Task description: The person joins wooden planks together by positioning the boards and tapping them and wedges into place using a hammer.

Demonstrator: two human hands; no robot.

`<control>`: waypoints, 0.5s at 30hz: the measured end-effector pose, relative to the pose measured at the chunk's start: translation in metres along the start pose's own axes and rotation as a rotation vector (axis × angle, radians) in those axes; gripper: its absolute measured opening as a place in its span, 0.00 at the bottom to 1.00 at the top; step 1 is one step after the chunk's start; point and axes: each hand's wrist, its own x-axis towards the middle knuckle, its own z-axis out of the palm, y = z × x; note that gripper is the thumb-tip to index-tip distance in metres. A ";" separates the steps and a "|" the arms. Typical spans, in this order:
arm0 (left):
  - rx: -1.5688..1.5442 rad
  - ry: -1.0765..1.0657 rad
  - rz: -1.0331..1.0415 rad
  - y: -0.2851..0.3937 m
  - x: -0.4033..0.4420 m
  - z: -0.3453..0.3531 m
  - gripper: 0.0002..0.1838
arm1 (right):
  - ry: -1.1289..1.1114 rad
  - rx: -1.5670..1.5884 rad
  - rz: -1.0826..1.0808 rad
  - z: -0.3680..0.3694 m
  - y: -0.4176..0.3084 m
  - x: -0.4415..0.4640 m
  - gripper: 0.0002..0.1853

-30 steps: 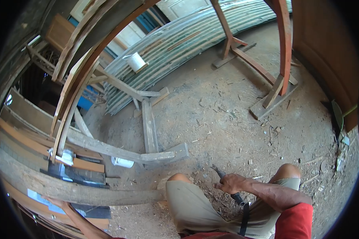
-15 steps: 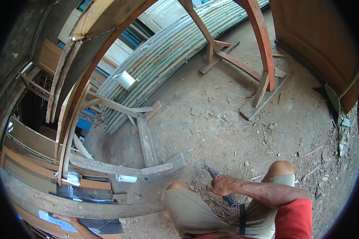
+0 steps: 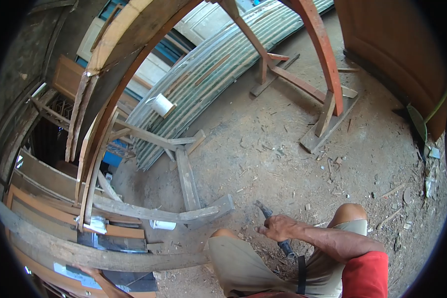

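Note:
My right hand [image 3: 281, 228] is closed around a dark bar-like tool [image 3: 285, 247], held in front of my knees. The tool has a narrow, flattened end pointing away from me and a rounded end towards me; its exact kind is hard to make out. At lower left, my left hand [image 3: 90, 271] is at the near edge of a long wooden board [image 3: 114, 259], with its fingers partly hidden against the wood. The board runs from the left edge of the view to beside my left knee.
A grey wooden trestle [image 3: 187, 184] stands ahead on the left, and a reddish frame [image 3: 328, 64] farther off. Corrugated sheets [image 3: 223, 69] lie behind, with a white bucket [image 3: 162, 105] on them. Another white container [image 3: 163, 225] is beneath the trestle. Wood scraps litter the dirt floor [image 3: 263, 164].
The view has shifted slightly, moving the surroundings a little to the right in the picture. My right hand still holds the tool, and my left hand stays at the board.

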 end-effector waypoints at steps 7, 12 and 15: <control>-0.029 -0.038 0.011 -0.003 0.013 -0.008 0.48 | 0.085 0.152 0.077 -0.017 -0.006 -0.017 0.40; 0.128 -0.022 0.132 -0.011 0.002 -0.002 0.39 | 0.104 0.150 0.103 -0.027 -0.015 -0.024 0.39; 0.174 -0.066 0.105 -0.011 0.010 -0.019 0.32 | 0.203 0.169 0.075 -0.013 -0.016 -0.030 0.39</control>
